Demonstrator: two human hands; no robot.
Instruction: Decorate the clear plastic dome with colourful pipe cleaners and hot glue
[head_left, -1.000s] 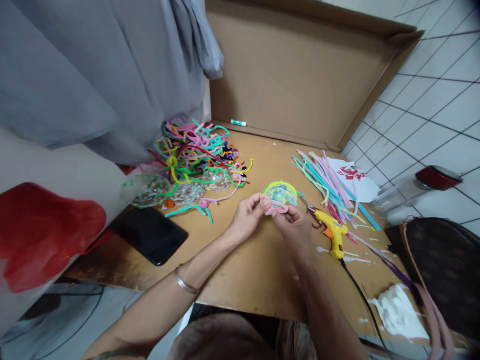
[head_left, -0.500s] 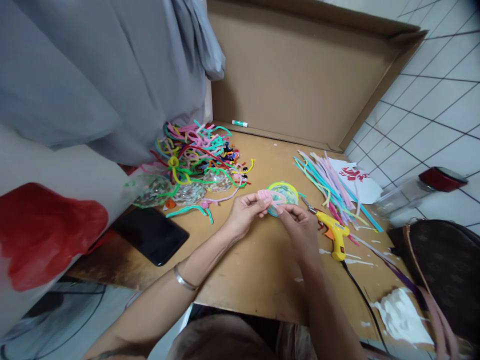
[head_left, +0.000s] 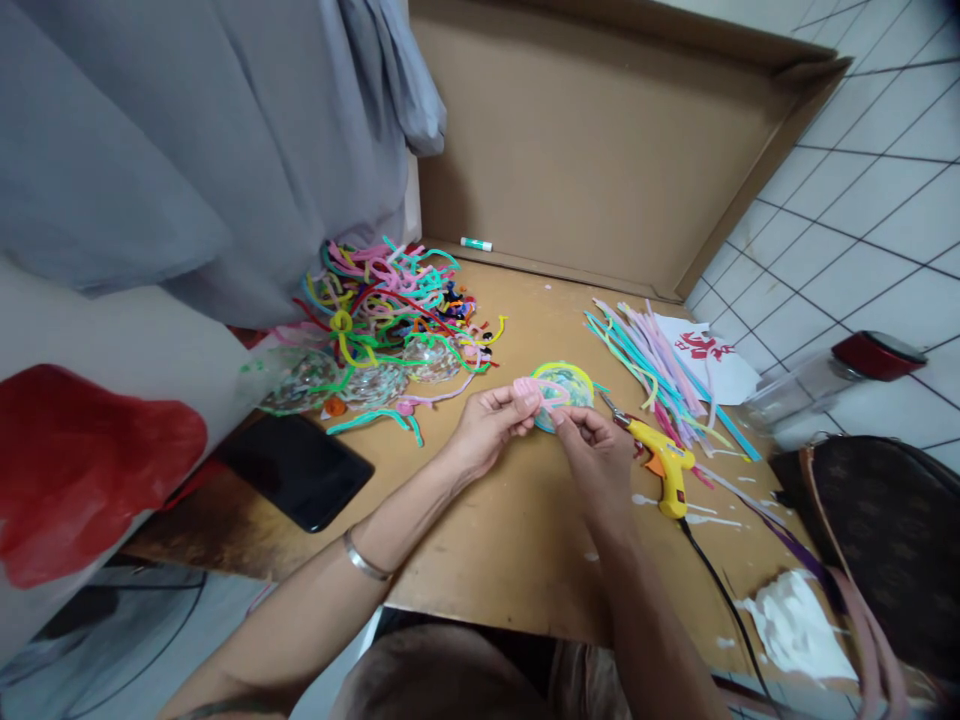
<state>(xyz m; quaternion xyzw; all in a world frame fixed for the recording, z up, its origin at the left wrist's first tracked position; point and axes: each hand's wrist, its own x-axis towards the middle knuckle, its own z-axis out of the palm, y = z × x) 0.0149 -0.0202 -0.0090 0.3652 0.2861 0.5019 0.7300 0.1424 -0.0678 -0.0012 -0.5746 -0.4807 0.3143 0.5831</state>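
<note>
A looped pink pipe cleaner (head_left: 553, 392) is held between both hands over the middle of the table. My left hand (head_left: 496, 418) pinches its coiled end between thumb and fingers. At the loop's lower right, my right hand (head_left: 596, 445) grips the strand with thumb and forefinger. Just behind lies a round piece (head_left: 576, 378) edged with yellow and blue pipe cleaner, partly covered by the pink loop and my fingers. Close to the right hand, a yellow hot glue gun (head_left: 664, 460) rests on the table, its nozzle towards the round piece.
A tangled heap of coloured pipe cleaners (head_left: 390, 290) sits at the back left, with clear plastic packs (head_left: 371, 383) before it. Straight pipe cleaners (head_left: 652, 350) lie right. Also around are a black phone (head_left: 296, 470), a bottle (head_left: 810, 375), a brown bag (head_left: 877, 530) and crumpled tissue (head_left: 799, 625).
The whole view has shifted slightly. Both hands keep nearly the same hold on the pink pipe cleaner; no other thing has visibly moved.
</note>
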